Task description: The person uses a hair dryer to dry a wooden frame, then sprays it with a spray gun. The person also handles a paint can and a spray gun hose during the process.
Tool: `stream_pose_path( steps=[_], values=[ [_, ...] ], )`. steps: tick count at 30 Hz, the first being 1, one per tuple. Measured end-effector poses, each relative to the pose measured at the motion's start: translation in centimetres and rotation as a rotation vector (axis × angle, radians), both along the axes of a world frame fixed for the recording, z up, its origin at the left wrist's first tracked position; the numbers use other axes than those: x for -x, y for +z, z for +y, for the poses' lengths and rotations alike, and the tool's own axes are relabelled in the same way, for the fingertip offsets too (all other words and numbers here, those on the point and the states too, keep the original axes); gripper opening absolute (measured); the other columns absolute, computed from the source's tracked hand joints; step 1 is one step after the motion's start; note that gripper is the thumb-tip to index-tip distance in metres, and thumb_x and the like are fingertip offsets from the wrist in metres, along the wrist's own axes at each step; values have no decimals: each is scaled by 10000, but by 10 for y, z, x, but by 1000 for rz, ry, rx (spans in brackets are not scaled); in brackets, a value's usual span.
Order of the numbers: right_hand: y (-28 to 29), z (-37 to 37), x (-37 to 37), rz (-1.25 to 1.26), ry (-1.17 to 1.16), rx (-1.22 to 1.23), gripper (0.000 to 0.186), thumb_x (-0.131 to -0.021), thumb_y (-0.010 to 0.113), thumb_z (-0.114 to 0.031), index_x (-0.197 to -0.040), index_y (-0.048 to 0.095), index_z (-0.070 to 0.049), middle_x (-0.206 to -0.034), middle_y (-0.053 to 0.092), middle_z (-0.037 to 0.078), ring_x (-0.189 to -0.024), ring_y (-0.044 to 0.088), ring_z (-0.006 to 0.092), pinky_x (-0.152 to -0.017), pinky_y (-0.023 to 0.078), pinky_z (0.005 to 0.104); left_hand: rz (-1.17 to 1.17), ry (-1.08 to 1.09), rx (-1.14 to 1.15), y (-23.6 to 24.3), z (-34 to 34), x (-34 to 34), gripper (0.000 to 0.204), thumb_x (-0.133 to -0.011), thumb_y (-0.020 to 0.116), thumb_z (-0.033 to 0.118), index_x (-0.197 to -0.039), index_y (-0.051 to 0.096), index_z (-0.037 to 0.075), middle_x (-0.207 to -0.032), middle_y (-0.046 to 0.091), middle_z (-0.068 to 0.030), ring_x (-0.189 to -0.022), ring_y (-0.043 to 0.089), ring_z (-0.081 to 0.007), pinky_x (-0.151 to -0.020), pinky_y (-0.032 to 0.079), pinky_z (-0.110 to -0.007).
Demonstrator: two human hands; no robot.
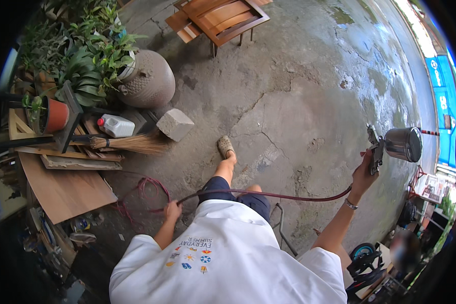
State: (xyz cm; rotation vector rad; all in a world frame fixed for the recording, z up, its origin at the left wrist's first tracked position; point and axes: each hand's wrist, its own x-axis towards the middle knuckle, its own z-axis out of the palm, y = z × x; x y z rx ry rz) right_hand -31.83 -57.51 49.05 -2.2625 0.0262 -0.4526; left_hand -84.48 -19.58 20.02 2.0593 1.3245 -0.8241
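Observation:
In my right hand (364, 177), held out to the right, is a metal spray gun (376, 149) with a shiny round paint cup (403, 144) at its far side; my fingers wrap round its handle. From the gun a dark red air hose (283, 196) sags across in front of my body to the left. My left hand (173, 211) is closed round that hose beside my left thigh. Past the left hand, loose loops of the hose (149, 188) hang or lie near the floor; which, I cannot tell.
Wooden panels (223, 17) rest on a stand ahead on cracked concrete (299, 101). Leftward are a big clay jar (148, 80), a concrete block (175, 124), a straw broom (137, 144), a white jug (116, 125), potted plants and boards (66, 187). A bent metal tube (283, 230) stands by my right leg.

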Motion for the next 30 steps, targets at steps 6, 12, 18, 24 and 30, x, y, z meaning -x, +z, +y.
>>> stream_pose_path(
  steps=[6,12,18,24,30],
  values=[
    [-63,45,-169,-152,128,111,266,-977,621,-200,-1033,698,49,-874,725,103,-805,670,152,-725,514,319,-80,-199,-33,48,19,-125,283,-916,617,343,-854,650,69,-893,692,-176,-881,649,-410,-780,494,-500],
    [-120,112,-306,-188,128,231,260,-970,629,-217,-972,738,19,-814,739,85,-752,689,159,-686,514,322,-250,-92,-106,41,20,-180,286,-922,628,290,-797,593,36,-792,645,-164,-780,620,-411,-775,485,-504],
    [-222,223,-326,-12,323,89,204,-963,626,-148,-978,723,31,-765,709,59,-701,661,123,-632,502,277,-366,-26,-320,27,52,-185,333,-861,709,269,-724,556,7,-774,631,-158,-770,606,-408,-869,505,-496],
    [-271,305,-247,373,692,-193,122,-919,657,-79,-971,681,29,-720,669,52,-652,627,103,-582,484,272,-239,-35,-416,36,89,-180,309,-832,742,250,-890,679,-46,-908,692,-180,-882,651,-416,-956,492,-507],
    [-244,338,-226,452,1054,-111,170,-788,738,-44,-915,635,1,-745,611,144,-631,615,305,-606,482,342,-221,-62,-449,55,98,-206,305,-848,728,236,-869,661,-61,-914,689,-192,-882,649,-413,-979,487,-497]
  ],
)
